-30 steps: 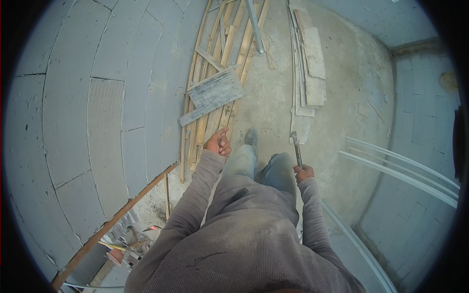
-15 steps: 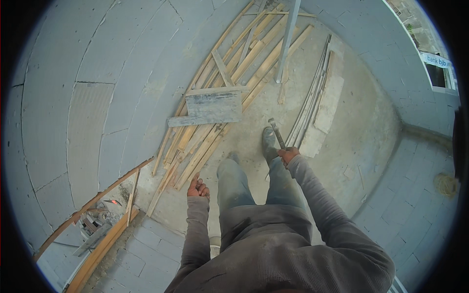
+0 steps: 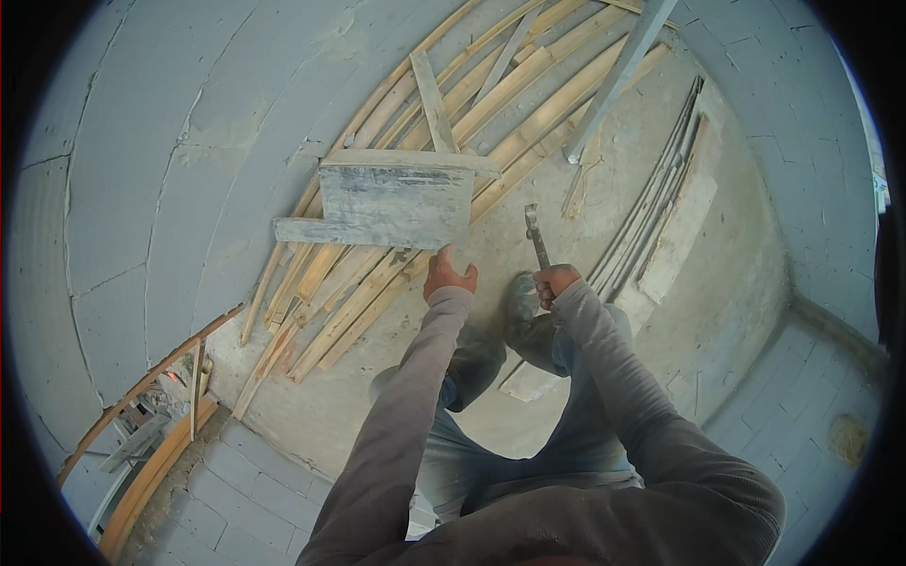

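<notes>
My right hand (image 3: 557,283) is closed round the handle of a hammer (image 3: 536,234), whose head points away from me over the concrete floor. Reaching forward, my left hand (image 3: 449,274) has thumb and fingers spread, with nothing in it. Its fingertips are at the lower right edge of a grey-stained wooden panel (image 3: 396,203); whether they touch it I cannot tell. A narrow board (image 3: 434,104) runs from the panel's top edge, and another strip (image 3: 297,230) sticks out at its lower left. The panel lies on a pile of long timber strips (image 3: 377,292).
A metal post (image 3: 618,85) stands beyond the pile. Thin long strips (image 3: 649,203) and a pale plank (image 3: 681,231) lie on the floor to the right. Grey block walls (image 3: 217,141) enclose the space. Planks (image 3: 156,481) edge an opening at lower left. My boot (image 3: 522,307) is below the hammer.
My left hand has moved forward and right to the panel, its fingers spreading. My knees have bent and my body is lower. The hammer stays in my right hand.
</notes>
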`<state>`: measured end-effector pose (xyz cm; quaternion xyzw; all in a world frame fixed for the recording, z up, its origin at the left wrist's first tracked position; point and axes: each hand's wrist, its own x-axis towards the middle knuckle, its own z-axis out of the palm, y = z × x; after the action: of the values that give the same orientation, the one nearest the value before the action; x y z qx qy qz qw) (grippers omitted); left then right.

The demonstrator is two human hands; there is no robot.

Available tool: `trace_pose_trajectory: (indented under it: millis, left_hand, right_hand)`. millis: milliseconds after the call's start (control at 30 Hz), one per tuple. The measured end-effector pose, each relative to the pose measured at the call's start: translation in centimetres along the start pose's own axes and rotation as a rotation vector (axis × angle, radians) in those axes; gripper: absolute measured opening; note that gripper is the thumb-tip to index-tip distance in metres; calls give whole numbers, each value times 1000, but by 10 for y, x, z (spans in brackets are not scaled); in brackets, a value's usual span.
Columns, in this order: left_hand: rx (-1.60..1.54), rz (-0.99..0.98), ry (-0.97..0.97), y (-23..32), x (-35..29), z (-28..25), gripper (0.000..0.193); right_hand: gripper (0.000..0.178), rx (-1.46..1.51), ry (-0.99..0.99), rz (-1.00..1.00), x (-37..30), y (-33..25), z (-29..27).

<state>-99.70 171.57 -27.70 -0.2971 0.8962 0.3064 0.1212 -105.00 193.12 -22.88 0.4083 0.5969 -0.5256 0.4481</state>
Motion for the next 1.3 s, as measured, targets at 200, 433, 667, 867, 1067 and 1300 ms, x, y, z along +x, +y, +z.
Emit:
trace_pose_trajectory:
  millis: [200,433,667,867,1067,1300]
  left_hand:
    - [-607,-369,-315,-67,118,110,55]
    - [-89,266,461,-4,53,137,83]
    - [245,427,264,28,121,84,103]
    - [524,421,177,11,167,103,76]
    - [419,293,137,38,137,39,59]
    - [198,524,351,30,98,-125,42]
  right_hand:
    - [13,395,-135,-45,58,-44,43]
    - [8,590,-127,-383,85,-106,21]
    - [8,407,-64,-643,90,-132,28]
    - [10,385,-111,-639,91,-137,54]
    - [10,392,-150,-623,108,-142,43]
    - [10,340,-92,-776,111,-158,41]
